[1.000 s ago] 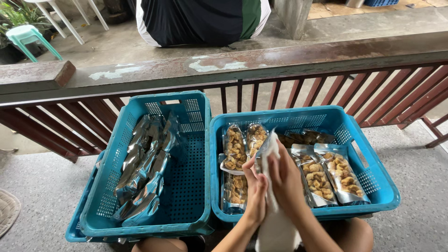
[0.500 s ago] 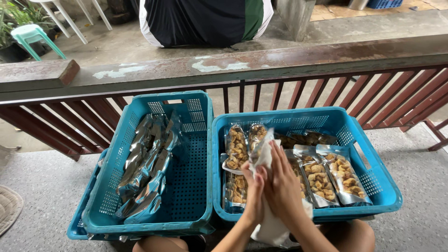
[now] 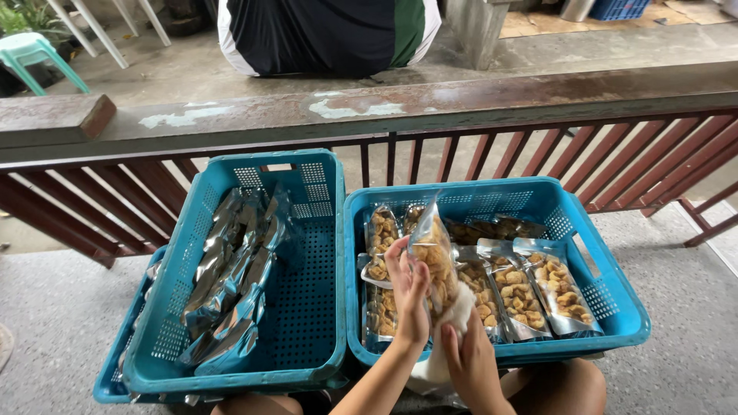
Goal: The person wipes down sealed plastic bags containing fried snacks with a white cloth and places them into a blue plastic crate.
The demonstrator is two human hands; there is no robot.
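My left hand (image 3: 410, 292) grips a clear snack pouch (image 3: 432, 253) filled with golden-brown pieces, held upright over the right blue crate (image 3: 615, 307). Below it, my right hand (image 3: 470, 361) presses a white cloth (image 3: 450, 338) against the pouch's lower part. The right crate holds several more filled clear pouches (image 3: 530, 288) lying flat. In the left blue crate (image 3: 307, 307), several silvery pouches (image 3: 234, 284) stand stacked in a row along its left side.
A dark red wooden railing (image 3: 400, 107) runs across just behind the crates. Beyond it a person in a dark garment (image 3: 323, 34) sits on concrete. A green plastic stool (image 3: 34, 50) stands far left. Another blue crate (image 3: 115, 376) sits under the left one.
The pouch has turned so its clear filled face shows, and my right hand has dropped lower with the cloth. My left hand now holds the pouch from its left edge.
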